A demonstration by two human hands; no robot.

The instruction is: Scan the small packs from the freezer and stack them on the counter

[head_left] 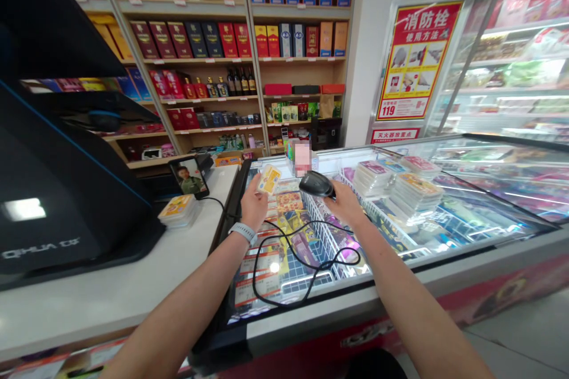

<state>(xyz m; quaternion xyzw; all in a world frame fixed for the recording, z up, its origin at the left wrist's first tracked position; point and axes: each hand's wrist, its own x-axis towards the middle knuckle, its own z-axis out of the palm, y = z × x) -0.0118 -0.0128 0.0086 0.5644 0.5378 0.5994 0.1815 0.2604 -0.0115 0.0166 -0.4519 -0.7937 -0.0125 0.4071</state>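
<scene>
"What's the left hand (254,204) doing?"

"Clenched on a small flat yellow-and-white packet (269,179), pinched between thumb and fingers, raised over the long glass-topped chest freezer (448,263)."

"And the right hand (344,201)?"

"Wrapped around a black handheld barcode scanner (315,185), whose nose points toward the packet, near it but not touching."

"Where's the scanner's lead?"

"A thin black cable (253,275) loops down over the packaged goods in the freezer."

"What's on the white worktop (111,284)?"

"A stack of yellow packets (179,211) and a smartphone (189,176) propped upright, both left of the freezer. A white watch (242,232) circles the left wrist."
</scene>
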